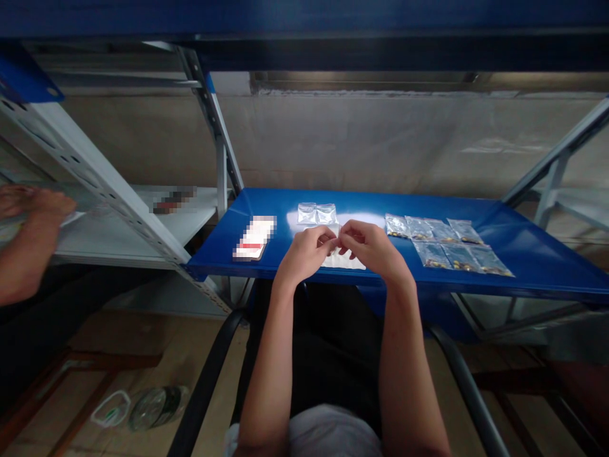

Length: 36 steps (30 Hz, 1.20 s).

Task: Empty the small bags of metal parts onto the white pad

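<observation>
My left hand (310,254) and my right hand (366,246) meet at the fingertips above a white sheet (349,260) at the front of the blue shelf (276,203). Both are closed in a pinch, thumbs against fingers. Whatever lies between the fingertips is too small and covered to make out. Just behind them, two clear plastic bags (316,213) lie side by side. To the right, several small zip bags (435,230) with yellowish and dark pieces inside lie in two rows, and the nearer row holds more zip bags (461,257).
A blurred-out phone-like item (254,238) lies left of my hands. Metal uprights (95,165) stand at the left, and a blue shelf (333,38) hangs overhead. Another person's hands (38,203) are over a neighbouring white shelf. Chair armrests (209,374) flank me.
</observation>
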{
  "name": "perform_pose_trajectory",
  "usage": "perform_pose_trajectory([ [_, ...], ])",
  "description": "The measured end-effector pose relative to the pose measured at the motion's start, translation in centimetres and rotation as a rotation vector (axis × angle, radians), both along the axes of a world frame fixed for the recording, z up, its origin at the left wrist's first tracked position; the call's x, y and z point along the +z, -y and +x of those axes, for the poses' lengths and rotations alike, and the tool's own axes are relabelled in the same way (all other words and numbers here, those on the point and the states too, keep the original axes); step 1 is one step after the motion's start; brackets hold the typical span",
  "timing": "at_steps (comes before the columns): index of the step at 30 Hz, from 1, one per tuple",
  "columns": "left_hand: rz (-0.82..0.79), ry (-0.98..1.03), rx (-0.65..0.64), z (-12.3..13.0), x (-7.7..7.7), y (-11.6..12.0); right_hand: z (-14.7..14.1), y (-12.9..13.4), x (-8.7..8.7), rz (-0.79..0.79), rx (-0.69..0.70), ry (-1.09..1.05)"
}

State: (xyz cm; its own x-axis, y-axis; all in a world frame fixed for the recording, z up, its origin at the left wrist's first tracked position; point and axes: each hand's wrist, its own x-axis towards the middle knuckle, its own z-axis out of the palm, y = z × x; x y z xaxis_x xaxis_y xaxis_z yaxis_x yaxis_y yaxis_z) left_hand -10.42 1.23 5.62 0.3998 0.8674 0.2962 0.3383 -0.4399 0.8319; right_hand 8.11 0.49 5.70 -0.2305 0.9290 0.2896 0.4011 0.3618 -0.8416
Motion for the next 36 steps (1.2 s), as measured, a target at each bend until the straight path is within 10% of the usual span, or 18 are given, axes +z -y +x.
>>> perform_pose_trajectory([
  [36,0.180,-0.153,0.129,0.6,-0.1,0.3,-0.4,-0.9,-0.9,-0.097,0.074,-0.218],
])
